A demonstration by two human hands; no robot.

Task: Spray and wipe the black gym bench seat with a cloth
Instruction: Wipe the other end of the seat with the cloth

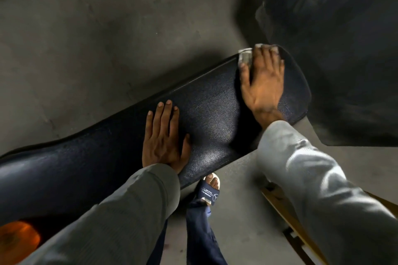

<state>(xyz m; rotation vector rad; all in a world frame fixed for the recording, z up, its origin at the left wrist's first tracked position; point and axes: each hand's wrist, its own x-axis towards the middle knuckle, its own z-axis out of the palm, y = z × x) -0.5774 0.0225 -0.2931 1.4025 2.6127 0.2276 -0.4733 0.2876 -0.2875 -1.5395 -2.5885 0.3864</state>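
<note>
the black gym bench seat (pixel 206 118) runs long across my view, its long axis going from the lower left up to the upper right, where its rounded end sits near a big dark mat (pixel 344 49) on the grey floor (pixel 86 38). the lower-left end of the seat is cut off by the frame edge, so i can't see how far it goes.

my right hand (pixel 263 84) lies flat at the upper-right end of the seat, fingers spread and fairly straight, pressing a pale cloth (pixel 245 56) down onto the pad. only a bunched corner of the cloth shows past the fingers; the rest is hidden under the palm. that grip is not curled round anything, just pressing.

my left hand (pixel 164 137) rests palm down near the middle of the seat, fingers straight and close together, holding nothing.

grey sleeves cover both forearms. below the seat's near edge i see a foot in a dark blue slide sandal (pixel 210 191) with white lettering. an orange thing (pixel 17 239) at the lower left is blurred and cut off, and i cannot tell what it is. a wooden frame (pixel 288 217) at the lower right is partly hidden by my right sleeve.
</note>
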